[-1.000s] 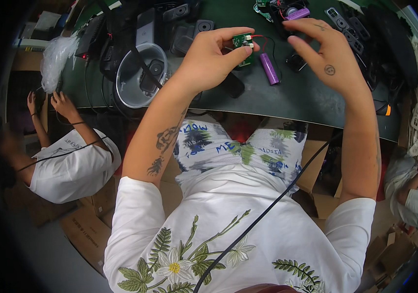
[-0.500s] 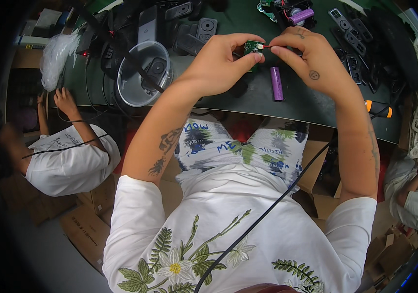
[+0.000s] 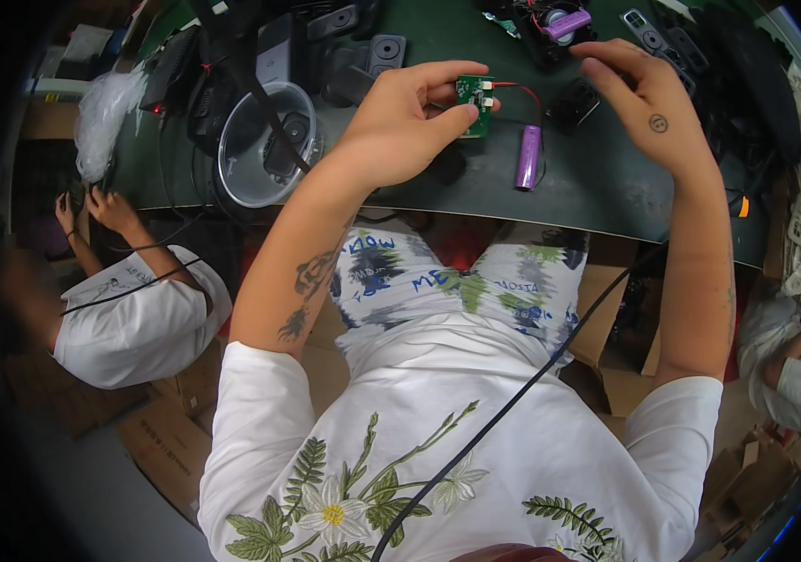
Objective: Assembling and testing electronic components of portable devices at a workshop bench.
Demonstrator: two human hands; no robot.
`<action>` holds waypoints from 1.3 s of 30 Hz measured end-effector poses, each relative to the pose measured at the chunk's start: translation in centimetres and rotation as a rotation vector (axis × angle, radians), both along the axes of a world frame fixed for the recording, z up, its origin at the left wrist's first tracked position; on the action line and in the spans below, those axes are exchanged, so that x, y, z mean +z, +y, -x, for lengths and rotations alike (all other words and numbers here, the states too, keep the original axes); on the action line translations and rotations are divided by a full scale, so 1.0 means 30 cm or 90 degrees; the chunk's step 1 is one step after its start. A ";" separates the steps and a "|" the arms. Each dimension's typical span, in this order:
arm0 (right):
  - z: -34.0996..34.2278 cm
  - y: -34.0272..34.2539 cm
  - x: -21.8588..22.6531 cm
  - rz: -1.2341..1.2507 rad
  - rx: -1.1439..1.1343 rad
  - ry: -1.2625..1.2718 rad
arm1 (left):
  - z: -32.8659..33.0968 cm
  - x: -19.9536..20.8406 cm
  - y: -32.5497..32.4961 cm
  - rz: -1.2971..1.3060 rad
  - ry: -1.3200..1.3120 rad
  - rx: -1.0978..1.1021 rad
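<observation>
My left hand [image 3: 410, 117] pinches a small green circuit board [image 3: 474, 92] between thumb and fingers above the dark green table [image 3: 588, 187]. A red and a black wire run from the board to a purple cylindrical battery [image 3: 527, 156] that lies on the table just to its right. My right hand [image 3: 649, 103] hovers further right with its fingers spread and holds nothing. It is near a black plastic part [image 3: 574, 103].
A clear round tub [image 3: 265, 140] holding a black part stands left of my hands. Black housings [image 3: 372, 56] crowd the back, and another purple battery [image 3: 569, 21] lies there. An orange-handled tool [image 3: 738, 206] lies at the right. Other people sit at both sides.
My right hand has let go of the wire at the board and moved away to the right, fingers opening. My left hand still holds the board.
</observation>
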State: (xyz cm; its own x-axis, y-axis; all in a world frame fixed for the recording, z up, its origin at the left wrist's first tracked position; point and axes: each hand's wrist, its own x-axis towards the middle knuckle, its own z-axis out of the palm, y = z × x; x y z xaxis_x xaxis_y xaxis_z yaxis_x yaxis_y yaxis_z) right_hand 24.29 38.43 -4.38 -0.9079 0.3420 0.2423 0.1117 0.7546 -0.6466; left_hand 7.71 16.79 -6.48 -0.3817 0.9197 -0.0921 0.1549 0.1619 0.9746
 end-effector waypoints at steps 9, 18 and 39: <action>-0.061 -0.001 -0.114 -0.152 0.039 -0.075 | 0.003 -0.026 0.000 -0.010 -0.057 0.031; -0.049 -0.104 -0.052 -0.077 -0.004 -0.122 | -0.004 -0.016 -0.006 -0.004 -0.030 0.039; -0.073 -0.151 -0.057 0.248 -0.066 -0.120 | -0.013 -0.012 -0.031 -0.069 -0.063 0.073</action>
